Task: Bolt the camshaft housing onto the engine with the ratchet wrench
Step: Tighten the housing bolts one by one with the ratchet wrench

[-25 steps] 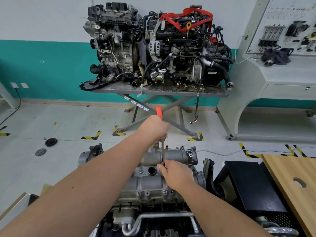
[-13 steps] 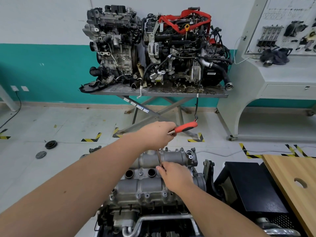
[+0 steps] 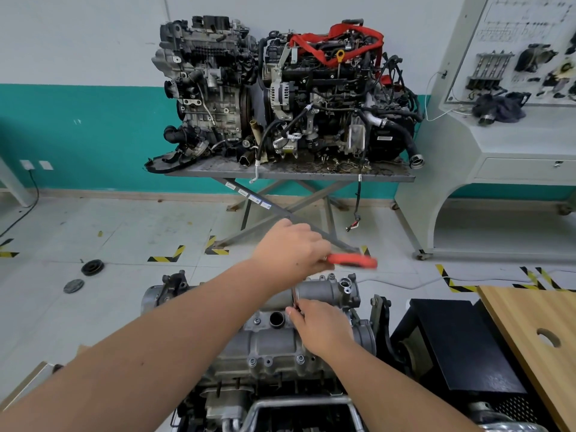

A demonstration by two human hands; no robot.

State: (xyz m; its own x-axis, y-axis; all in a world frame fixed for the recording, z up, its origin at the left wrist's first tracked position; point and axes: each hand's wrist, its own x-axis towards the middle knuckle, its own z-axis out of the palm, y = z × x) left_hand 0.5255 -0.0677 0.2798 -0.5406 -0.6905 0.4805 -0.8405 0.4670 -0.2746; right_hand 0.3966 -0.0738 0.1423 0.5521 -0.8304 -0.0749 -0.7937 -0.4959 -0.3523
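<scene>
The grey camshaft housing (image 3: 268,347) lies on top of the engine (image 3: 280,410) in front of me. My left hand (image 3: 291,251) grips the ratchet wrench (image 3: 352,261) by its red handle, which points right and looks blurred. A thin metal extension (image 3: 294,297) runs from under that hand down to the housing. My right hand (image 3: 321,325) pinches the lower end of the extension beside a round hole (image 3: 276,319) in the housing. The bolt under the socket is hidden by my fingers.
Two more engines (image 3: 280,92) stand on a scissor-leg table (image 3: 290,174) by the far wall. A black box (image 3: 461,344) and a wooden board (image 3: 536,338) sit right of the engine. A white display console (image 3: 498,145) stands at the back right. Two dark discs (image 3: 92,267) lie on the floor.
The red handle has swung from pointing away from me round to the right and down, my left hand turning with it. My right hand has stayed on the extension.
</scene>
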